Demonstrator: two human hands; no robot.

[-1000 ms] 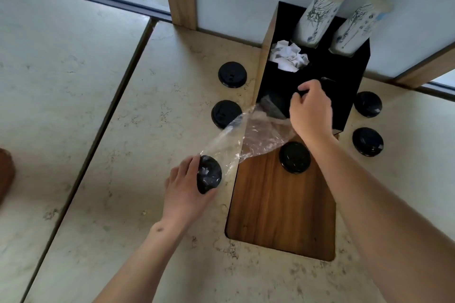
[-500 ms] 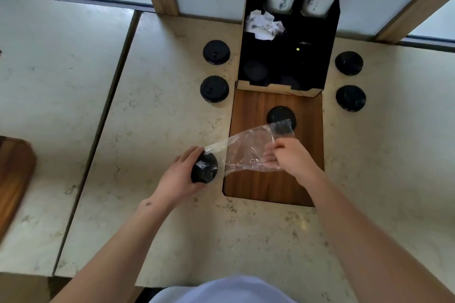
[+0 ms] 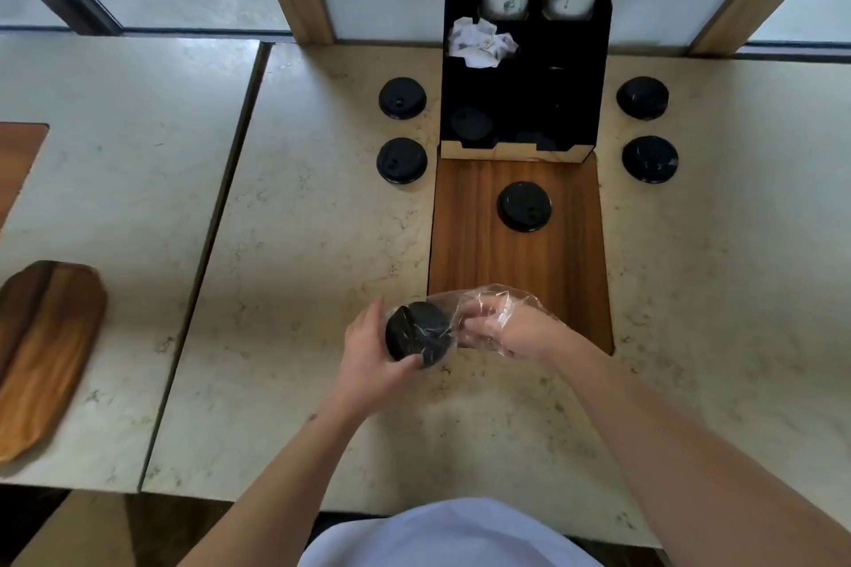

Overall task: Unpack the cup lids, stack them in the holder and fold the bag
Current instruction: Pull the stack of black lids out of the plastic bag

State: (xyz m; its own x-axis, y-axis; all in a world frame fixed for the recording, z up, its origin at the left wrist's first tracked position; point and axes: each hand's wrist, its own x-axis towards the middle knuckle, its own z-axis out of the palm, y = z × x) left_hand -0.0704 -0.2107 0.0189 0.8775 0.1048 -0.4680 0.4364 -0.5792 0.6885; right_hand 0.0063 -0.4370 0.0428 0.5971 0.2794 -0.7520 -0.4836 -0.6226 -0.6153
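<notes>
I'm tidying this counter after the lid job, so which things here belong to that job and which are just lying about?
Job:
- clear plastic bag over the right hand
- black lids in the bag, gripped by the left hand
- black compartment holder
- loose black lids, e.g.

Lying about:
- oval wooden board
- crumpled white paper

A clear, crinkled plastic bag (image 3: 479, 318) wraps a short stack of black lids (image 3: 416, 334) at its closed end, tilted on edge above the counter. Five more black lids lie flat — one (image 3: 524, 206) before the black holder (image 3: 525, 55), two on either side.
</notes>
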